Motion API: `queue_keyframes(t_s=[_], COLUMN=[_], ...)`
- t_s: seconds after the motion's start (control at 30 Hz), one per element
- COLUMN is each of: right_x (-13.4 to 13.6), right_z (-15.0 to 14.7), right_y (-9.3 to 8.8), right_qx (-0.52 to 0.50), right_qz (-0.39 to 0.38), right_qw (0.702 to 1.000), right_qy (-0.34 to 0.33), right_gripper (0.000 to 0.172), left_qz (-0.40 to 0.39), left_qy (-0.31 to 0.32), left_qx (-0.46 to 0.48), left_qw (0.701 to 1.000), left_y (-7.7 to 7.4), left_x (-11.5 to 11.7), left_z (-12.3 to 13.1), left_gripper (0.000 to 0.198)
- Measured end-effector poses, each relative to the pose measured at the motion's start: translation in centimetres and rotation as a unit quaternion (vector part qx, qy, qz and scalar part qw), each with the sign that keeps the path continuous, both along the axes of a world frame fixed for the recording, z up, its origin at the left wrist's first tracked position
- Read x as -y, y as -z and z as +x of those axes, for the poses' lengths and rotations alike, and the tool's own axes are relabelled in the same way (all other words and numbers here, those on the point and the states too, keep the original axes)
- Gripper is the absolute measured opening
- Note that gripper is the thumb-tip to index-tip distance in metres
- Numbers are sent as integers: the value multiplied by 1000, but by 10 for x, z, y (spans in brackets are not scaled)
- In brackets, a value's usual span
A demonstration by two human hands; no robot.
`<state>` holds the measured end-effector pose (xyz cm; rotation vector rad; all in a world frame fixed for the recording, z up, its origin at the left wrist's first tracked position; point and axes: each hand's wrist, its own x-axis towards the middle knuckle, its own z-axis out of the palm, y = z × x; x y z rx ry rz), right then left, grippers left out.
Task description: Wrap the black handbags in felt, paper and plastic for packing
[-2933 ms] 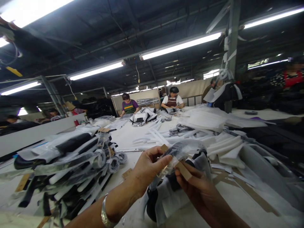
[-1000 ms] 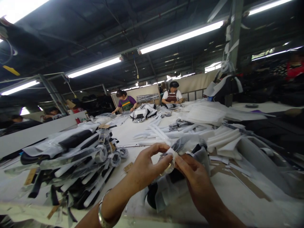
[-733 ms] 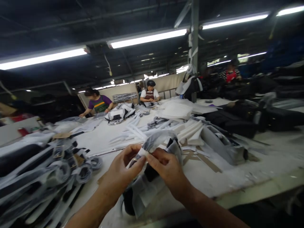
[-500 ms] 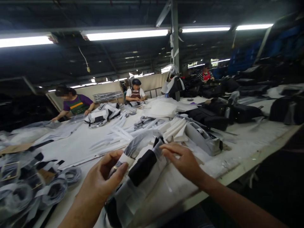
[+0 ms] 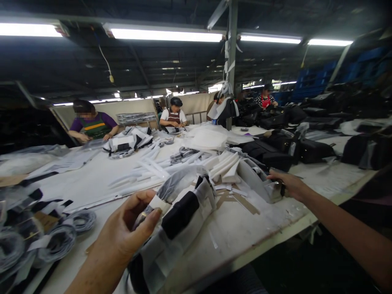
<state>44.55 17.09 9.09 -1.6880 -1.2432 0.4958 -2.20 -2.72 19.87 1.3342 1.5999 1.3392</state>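
My left hand [image 5: 134,224] grips a strap bundle [image 5: 190,232] partly wrapped in thin white and clear film, with the thumb on top near a pale band. A black pad [image 5: 180,214] shows in the middle of the bundle, and its far end curves in a loop. My right hand [image 5: 289,183] is stretched out to the right, fingers curled at the end of a grey-white wrapped piece [image 5: 252,179] on the table. A small dark thing shows under those fingers; what they hold is too small to make out.
Coiled wrapped straps [image 5: 58,241] lie at left. Beyond my hands are white foam strips [image 5: 225,165], cardboard scraps [image 5: 241,200] and white sheets [image 5: 208,139]. Black bags [image 5: 266,153] stand at right on the table [image 5: 327,179]. Several co-workers sit across; a post [image 5: 232,61] rises behind.
My right hand has let go of the bundle's far end and moved right to the grey-white piece. The left hand still holds the bundle. Cardboard scraps now show behind it.
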Motion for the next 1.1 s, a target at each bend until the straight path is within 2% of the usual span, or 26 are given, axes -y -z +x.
queue_keyframes(t_s=[0.13,0.27,0.4,0.47,0.57,0.73,0.83,0.9,1.0,1.1], right_x=[12,42,68,71,65,68,87,102,122,139], right_z=[3,5,7,8,8,-1,-18,-39,-84,-140], right_y=[-10,-12,12,28,48,59,53,43,19,-9], right_qx=[-131,-211,-257,-267,-264,-235,-205,-167,-108,-123], right_qz=[-15,-14,-53,-62,-51,-28,-8,15,74,151], right_qw=[991,977,965,961,961,969,976,985,989,958], right_qy=[-14,-10,7,32,57,70,67,35,-71,-209], right_gripper=[27,25,15,9,10,15,26,34,31,20], left_qz=[19,26,33,32,34,19,14,15,26,48], left_qy=[-29,-35,-31,-34,-30,-9,-4,10,25,45], left_qx=[7,3,-3,0,2,8,14,12,6,4], left_qw=[999,999,999,999,999,1000,1000,1000,999,998], left_y=[-1,-2,-1,0,-1,0,2,2,2,4], left_x=[2,3,2,2,1,1,1,1,0,0], left_z=[9,15,14,14,12,2,-1,-2,1,4], left_gripper=[53,47,46,45,43,45,46,45,39,29])
